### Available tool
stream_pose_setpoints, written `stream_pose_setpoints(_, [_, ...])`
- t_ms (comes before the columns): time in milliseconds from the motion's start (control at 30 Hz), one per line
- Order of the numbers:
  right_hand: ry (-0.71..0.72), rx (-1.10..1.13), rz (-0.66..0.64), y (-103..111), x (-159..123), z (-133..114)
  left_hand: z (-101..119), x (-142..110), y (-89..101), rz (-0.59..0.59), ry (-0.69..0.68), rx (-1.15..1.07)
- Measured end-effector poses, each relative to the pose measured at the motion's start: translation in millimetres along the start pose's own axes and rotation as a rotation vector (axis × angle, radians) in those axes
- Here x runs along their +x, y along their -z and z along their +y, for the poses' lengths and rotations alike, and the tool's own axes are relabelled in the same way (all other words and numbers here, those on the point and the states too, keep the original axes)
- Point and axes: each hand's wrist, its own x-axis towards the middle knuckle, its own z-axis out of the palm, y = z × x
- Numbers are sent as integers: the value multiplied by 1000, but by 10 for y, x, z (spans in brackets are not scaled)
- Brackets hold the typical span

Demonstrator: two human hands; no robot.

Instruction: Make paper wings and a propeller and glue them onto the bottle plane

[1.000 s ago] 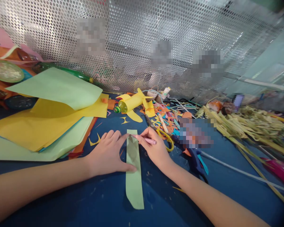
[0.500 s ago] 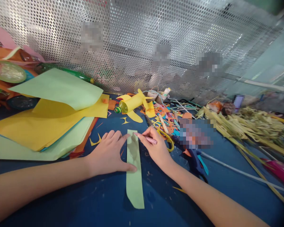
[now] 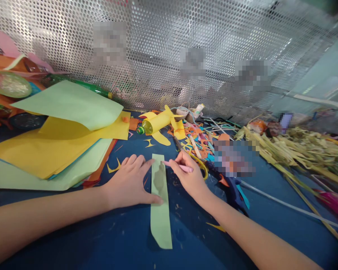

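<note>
A long strip of light green paper [image 3: 160,215] lies on the blue table, its near left corner cut to a slant. My left hand [image 3: 131,182] rests spread beside it, with the thumb and index fingertip on its left side. Between the fingers of my right hand [image 3: 190,176] is a pink pen [image 3: 185,168], its tip at the strip's far right edge. Close beyond that hand lie scissors with yellow handles [image 3: 203,167], partly covered by it. Whether the pen has left any line on the paper I cannot make out.
Green and yellow paper sheets [image 3: 70,150] are stacked at left. A bottle wrapped in yellow paper [image 3: 157,123] lies ahead, beside colourful paper scraps [image 3: 199,140]. Dry husks [image 3: 298,150] lie at right. A perforated metal panel [image 3: 157,48] stands behind the table.
My right hand has shifted slightly right with the pen, whose tip has moved from on the strip to its right edge. My left hand and the strip stay in place.
</note>
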Motion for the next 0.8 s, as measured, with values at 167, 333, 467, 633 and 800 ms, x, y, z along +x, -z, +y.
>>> stream_pose_setpoints(167, [13,14,-1,17,0,24,-1,-1,1,-8,6,-11])
stream_pose_setpoints(333, [-3,4,5,46,6,15,-1,-1,3,-15,15,-16])
stream_pose_setpoints(467, [-43,3,10,64,-6,-6,2,-1,11,-23,11,-8])
stream_pose_setpoints(633, [-92,32,3,69,-15,-10,4,1,12,-20,3,-5])
stream_pose_setpoints(800, [-127,59,-24,57,-18,-10,2,7,11,-12,-3,-8])
